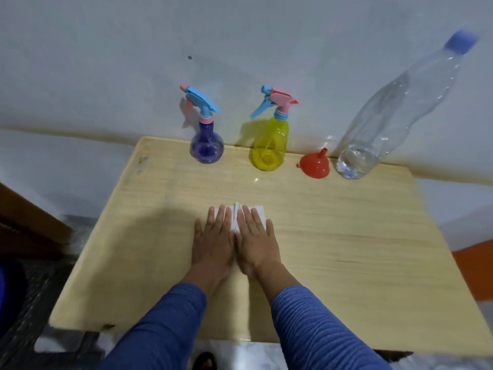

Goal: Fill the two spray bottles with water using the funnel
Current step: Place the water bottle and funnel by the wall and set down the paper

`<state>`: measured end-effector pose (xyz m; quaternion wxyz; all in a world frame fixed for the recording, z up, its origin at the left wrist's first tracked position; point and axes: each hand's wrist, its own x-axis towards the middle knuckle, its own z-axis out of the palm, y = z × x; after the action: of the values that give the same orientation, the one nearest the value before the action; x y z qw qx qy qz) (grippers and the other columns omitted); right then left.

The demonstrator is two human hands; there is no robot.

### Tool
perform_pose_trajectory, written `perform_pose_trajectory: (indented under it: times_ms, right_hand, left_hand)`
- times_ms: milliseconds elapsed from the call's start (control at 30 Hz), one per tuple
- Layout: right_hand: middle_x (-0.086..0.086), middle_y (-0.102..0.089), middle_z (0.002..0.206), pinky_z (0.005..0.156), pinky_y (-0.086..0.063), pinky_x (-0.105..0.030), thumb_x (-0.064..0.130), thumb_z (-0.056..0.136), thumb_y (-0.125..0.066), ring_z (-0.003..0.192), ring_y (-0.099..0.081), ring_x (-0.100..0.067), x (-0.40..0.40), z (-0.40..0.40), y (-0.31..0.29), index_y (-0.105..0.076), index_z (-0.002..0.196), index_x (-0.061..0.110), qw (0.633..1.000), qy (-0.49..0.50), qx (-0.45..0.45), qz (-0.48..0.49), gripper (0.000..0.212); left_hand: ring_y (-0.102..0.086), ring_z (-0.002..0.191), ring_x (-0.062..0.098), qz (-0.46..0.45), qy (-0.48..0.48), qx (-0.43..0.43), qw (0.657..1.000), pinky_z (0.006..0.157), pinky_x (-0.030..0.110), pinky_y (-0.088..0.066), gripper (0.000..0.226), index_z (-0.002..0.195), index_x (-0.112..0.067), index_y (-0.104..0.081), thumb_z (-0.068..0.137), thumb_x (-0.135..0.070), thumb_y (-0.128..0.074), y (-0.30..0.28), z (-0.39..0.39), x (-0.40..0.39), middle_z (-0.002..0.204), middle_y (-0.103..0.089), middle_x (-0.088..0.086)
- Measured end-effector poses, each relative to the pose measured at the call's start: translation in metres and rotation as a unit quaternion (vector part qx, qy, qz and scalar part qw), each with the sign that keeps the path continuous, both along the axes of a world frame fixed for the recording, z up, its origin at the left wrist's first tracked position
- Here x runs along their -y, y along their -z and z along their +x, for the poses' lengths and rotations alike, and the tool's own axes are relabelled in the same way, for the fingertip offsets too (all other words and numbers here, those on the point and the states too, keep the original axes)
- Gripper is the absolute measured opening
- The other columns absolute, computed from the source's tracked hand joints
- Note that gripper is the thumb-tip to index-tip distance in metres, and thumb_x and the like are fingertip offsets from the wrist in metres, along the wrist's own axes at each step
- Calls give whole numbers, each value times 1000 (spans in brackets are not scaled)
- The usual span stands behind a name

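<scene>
Dim, even indoor light, bluish cast. Spray bottles throw soft shadows left onto the wall (106,62), so the light comes from the right. Faint shadow on the wooden table (346,236) left of the hands. Small glint mid-table. Wide-angle warp: the clear water bottle (394,116) leans hard outward, its cap smeared. Overall soft focus; bottom corners and sleeves blurred.

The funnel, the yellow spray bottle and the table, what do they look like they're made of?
Funnel: likely plastic, opaque red with a smooth, even surface. Yellow spray bottle: tinted see-through plastic, glossy; the base shows through its wall. Table: pale wood grain with a slight sheen; solid wood or laminate, I cannot tell.
</scene>
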<state>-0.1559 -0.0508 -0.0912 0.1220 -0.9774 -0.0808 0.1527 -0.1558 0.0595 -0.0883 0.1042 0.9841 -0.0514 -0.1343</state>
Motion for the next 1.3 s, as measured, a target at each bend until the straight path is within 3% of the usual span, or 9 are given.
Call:
perform_pose_trajectory:
  times_ms: [333,400,500,700,833,967,1067,1167,1300]
  right_hand:
    - [4,15,158,118,6,-42,33,101,-13,145,15,-13,167,-48,-2,7,149,17,996,84,2,-16,55]
    - [4,15,158,117,7,-41,32,101,-13,145,15,-13,194,-59,-2,8,149,17,995,98,0,-18,55]
    - [5,15,158,118,7,-42,32,101,-13,145,15,-13,227,-77,-2,8,149,18,992,125,1,-17,54]
    - [5,18,157,118,6,-43,44,87,11,144,18,-13,255,-119,1,11,148,18,983,183,-4,-32,66]
    - [3,16,158,117,7,-41,37,96,-2,144,18,-14,242,-136,3,11,148,17,978,206,-1,-17,57]
    - [3,16,158,117,7,-39,45,86,11,144,18,-15,204,-141,1,11,148,17,982,189,-7,-13,68]
    - [3,18,157,117,9,-39,36,99,-6,144,19,-15,158,-138,-1,11,148,16,987,160,-15,-1,55]
    - [3,18,157,117,9,-38,42,91,6,144,19,-16,103,-137,-3,10,148,16,993,121,-9,5,63]
    - [2,18,157,117,8,-39,37,98,-3,145,18,-17,27,-135,-5,8,149,15,997,68,-16,14,57]
  left_hand:
    - [10,145,21,-10,96,24,995,114,48,1,55,148,-15,7,101,-31,-15,9,-28,166,158,6,0]
    - [-15,144,25,-8,114,50,992,112,52,-16,53,147,-10,-17,99,-29,-20,7,-37,192,156,-19,4]
    - [-52,123,28,-22,131,58,989,91,57,-43,53,128,-9,-55,88,-31,-28,12,-50,224,131,-57,6]
    - [-47,128,29,-50,201,88,974,99,57,-36,49,130,-9,-53,92,-30,-30,13,-84,255,135,-54,8]
    - [-47,128,27,-61,232,107,965,101,57,-37,47,129,-9,-54,97,-29,-26,14,-99,240,134,-55,8]
    - [-47,128,25,-44,236,109,965,100,55,-39,43,128,-9,-55,95,-27,-33,16,-107,198,134,-55,7]
    - [-48,127,25,-22,207,96,973,100,55,-39,45,128,-8,-55,97,-27,-28,19,-110,151,134,-55,7]
    - [-50,125,26,-3,173,81,982,98,55,-39,49,128,-8,-55,99,-27,-20,20,-112,96,133,-56,8]
    - [-53,123,27,32,105,83,990,93,56,-43,49,128,-6,-54,88,-24,-34,17,-119,16,133,-56,10]
